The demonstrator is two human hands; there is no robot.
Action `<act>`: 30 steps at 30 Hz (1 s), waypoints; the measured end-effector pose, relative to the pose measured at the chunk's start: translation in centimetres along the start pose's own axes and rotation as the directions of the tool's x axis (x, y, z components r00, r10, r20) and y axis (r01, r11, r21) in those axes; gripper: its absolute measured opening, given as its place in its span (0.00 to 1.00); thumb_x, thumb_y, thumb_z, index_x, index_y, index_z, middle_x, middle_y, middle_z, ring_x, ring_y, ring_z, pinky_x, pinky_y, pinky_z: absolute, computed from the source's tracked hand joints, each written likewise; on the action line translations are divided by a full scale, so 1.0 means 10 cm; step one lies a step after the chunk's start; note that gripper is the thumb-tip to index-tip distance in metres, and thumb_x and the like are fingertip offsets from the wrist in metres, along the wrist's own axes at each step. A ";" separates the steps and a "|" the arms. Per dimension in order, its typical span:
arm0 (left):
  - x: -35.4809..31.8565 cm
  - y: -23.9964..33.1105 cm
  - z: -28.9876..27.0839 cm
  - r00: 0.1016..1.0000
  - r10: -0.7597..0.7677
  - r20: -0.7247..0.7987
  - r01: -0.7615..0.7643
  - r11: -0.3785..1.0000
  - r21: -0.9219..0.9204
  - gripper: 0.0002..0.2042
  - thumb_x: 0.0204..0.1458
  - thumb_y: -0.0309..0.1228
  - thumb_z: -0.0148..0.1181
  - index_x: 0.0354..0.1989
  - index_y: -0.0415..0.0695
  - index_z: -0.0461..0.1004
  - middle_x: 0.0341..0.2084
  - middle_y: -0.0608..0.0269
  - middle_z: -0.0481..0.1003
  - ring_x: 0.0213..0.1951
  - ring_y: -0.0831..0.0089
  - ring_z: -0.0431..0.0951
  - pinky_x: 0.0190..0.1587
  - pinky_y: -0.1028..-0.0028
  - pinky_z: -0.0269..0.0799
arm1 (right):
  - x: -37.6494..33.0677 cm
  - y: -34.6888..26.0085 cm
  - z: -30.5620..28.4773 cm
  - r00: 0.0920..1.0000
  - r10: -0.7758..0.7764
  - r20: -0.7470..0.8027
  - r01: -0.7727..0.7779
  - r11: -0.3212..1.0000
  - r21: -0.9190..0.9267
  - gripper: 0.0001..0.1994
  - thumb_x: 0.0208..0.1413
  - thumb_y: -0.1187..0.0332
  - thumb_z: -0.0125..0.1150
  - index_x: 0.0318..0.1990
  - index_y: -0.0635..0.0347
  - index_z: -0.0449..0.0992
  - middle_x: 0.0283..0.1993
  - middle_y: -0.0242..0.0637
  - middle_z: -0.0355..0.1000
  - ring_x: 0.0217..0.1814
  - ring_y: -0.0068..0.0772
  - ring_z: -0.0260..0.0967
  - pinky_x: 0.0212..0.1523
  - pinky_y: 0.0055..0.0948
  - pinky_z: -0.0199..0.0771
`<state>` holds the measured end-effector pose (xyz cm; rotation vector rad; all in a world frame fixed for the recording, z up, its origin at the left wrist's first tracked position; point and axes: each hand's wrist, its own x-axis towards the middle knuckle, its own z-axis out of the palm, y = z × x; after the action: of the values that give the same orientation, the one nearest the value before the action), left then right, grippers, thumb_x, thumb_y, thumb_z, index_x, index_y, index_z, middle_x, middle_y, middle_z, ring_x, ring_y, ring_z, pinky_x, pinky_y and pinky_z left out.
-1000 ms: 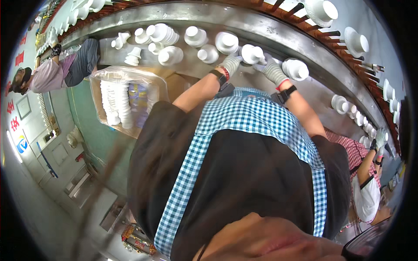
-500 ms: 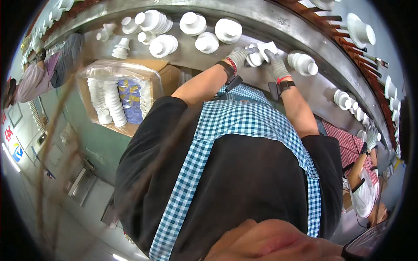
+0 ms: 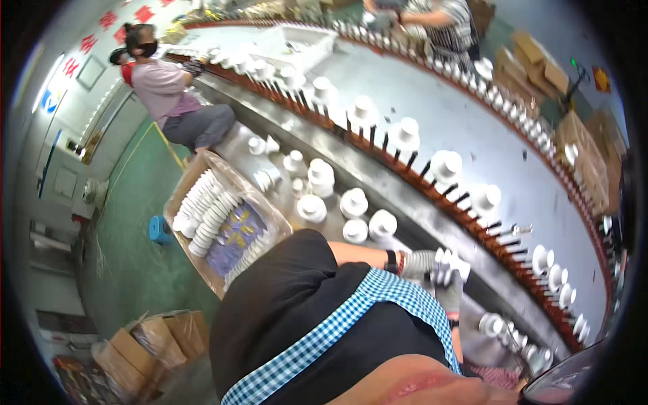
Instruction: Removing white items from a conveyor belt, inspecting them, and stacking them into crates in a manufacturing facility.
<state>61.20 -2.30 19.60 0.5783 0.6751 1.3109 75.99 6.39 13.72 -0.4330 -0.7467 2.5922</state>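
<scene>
Since the earlier frame both gloved hands sit lower and further toward 4 o'clock, and more of the long conveyor is in sight.

Item: left hand (image 3: 420, 262), grey glove, fingers curled round a white ceramic cup (image 3: 451, 264). Right hand (image 3: 448, 290), grey glove, closed against the same cup from below; which fingers press it cannot be told, since the hands overlap. Cup held just above the steel ledge (image 3: 418, 223).

Item: loose white cups (image 3: 354, 202) standing in a cluster on the ledge at 10 o'clock of the hands, well apart from them; bare steel lies between.

Item: peg rail (image 3: 432, 182) at 12 o'clock of the hands, one cup per peg, bounding the ledge on its far edge.

Item: cardboard crate of stacked cups (image 3: 223, 226) at 9 o'clock, off the ledge's near edge.

Item: seated person in pink top (image 3: 172, 91) at 10 o'clock, far along the rail.
</scene>
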 end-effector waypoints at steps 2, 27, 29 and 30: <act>-0.10 -0.02 0.03 0.993 0.085 0.087 -0.099 0.981 0.167 0.11 0.53 0.40 0.62 0.40 0.48 0.75 0.31 0.71 0.76 0.32 0.80 0.74 0.33 0.78 0.71 | -0.12 -0.18 -0.06 0.998 0.040 -0.050 -0.040 0.999 -0.001 0.23 0.55 0.57 0.59 0.56 0.55 0.66 0.42 0.31 0.70 0.38 0.29 0.68 0.39 0.33 0.72; -2.37 0.00 -0.78 0.695 0.296 -0.655 0.657 0.107 0.746 0.16 0.52 0.39 0.54 0.40 0.36 0.74 0.37 0.39 0.76 0.42 0.46 0.76 0.46 0.58 0.70 | -1.06 -0.85 -0.14 0.963 0.163 -0.213 -0.150 0.986 0.076 0.35 0.53 0.44 0.55 0.65 0.49 0.59 0.61 0.39 0.65 0.62 0.46 0.63 0.46 0.40 0.65; -2.20 0.25 -0.62 0.704 0.288 -0.649 0.638 0.145 0.757 0.17 0.54 0.40 0.54 0.40 0.35 0.74 0.37 0.41 0.76 0.42 0.49 0.77 0.46 0.59 0.70 | -0.98 -0.86 -0.04 0.973 0.141 -0.185 -0.130 0.989 0.068 0.35 0.52 0.45 0.56 0.65 0.48 0.59 0.61 0.37 0.65 0.60 0.45 0.64 0.45 0.41 0.66; -2.08 0.32 -0.60 0.763 0.353 -0.542 0.524 0.154 0.838 0.16 0.54 0.39 0.55 0.40 0.36 0.75 0.36 0.43 0.77 0.40 0.50 0.77 0.44 0.60 0.71 | -0.91 -0.87 -0.04 0.977 0.129 -0.168 -0.118 0.990 0.074 0.35 0.52 0.46 0.57 0.65 0.48 0.59 0.61 0.36 0.65 0.60 0.43 0.64 0.45 0.41 0.66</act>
<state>52.18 -22.24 20.32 1.1281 2.2997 0.6779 86.64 9.11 19.96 -0.6949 -0.5933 2.6419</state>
